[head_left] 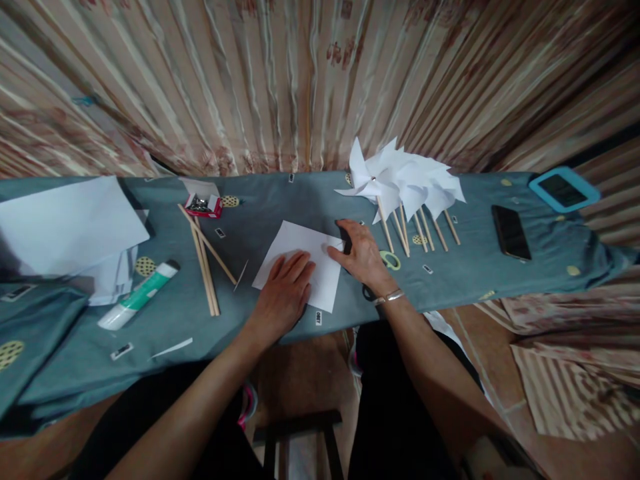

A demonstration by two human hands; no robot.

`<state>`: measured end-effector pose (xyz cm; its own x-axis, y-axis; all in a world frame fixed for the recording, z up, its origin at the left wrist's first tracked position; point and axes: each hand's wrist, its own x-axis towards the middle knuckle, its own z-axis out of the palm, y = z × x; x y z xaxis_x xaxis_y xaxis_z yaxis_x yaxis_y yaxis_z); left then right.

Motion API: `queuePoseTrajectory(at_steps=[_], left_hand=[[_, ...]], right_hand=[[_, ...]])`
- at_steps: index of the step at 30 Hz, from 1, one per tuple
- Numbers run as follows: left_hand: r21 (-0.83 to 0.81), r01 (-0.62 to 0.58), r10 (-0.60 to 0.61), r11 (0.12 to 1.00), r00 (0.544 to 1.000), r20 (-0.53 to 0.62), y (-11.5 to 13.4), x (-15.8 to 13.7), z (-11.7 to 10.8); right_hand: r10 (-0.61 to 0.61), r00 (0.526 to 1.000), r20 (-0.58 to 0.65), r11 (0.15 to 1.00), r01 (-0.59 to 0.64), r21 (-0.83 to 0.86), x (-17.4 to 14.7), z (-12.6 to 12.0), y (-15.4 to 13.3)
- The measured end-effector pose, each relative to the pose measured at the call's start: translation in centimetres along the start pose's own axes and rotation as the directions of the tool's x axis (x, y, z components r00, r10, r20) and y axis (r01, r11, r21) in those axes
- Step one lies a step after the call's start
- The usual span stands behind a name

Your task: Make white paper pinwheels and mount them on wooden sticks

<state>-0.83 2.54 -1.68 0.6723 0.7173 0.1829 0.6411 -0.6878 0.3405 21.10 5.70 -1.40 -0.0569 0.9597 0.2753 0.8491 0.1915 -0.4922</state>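
A white square sheet of paper (323,257) lies at an angle on the cloth in front of me. My left hand (285,293) rests on its lower left part, palm down with the fingers stretched out. At the sheet's right corner is my right hand (363,253), its thumb touching the paper near the edge and its fingers curved apart from the thumb. Just beside that hand shows a light green ring (391,261), like a scissors handle; the rest of it is hidden. A dark loop (368,293) shows by my right wrist.
Several paper pinwheels (400,177) on sticks lie at back right. Further right are a phone (511,232) and a blue-framed device (565,189). Leftward lie wooden sticks (204,273), a red box of small metal pieces (203,205), a glue tube (139,296) and white sheets (70,223).
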Motion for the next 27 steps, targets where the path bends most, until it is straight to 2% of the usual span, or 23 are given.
queuePoseTrajectory(at_steps=[6, 15, 22, 27], left_hand=[[-0.021, 0.005, -0.005, 1.0, 1.0, -0.018, 0.0, 0.0, 0.1], [-0.018, 0.003, -0.003, 1.0, 1.0, -0.003, 0.1, 0.0, -0.2], [-0.001, -0.005, 0.005, 1.0, 1.0, -0.007, 0.1, 0.1, -0.1], [0.005, 0.023, -0.023, 1.0, 1.0, 0.01, 0.3, -0.1, -0.1]], right_hand=[[-0.026, 1.0, 0.014, 0.999, 0.025, 0.043, 0.0, -0.5, 1.2], [-0.046, 0.999, -0.017, 0.999, 0.046, 0.021, -0.1, -0.5, 2.5], [0.026, 0.999, -0.041, 0.998, -0.023, 0.061, 0.0, -0.6, 2.7], [0.068, 0.984, -0.164, 0.993, -0.052, 0.101, -0.2, -1.3, 1.9]])
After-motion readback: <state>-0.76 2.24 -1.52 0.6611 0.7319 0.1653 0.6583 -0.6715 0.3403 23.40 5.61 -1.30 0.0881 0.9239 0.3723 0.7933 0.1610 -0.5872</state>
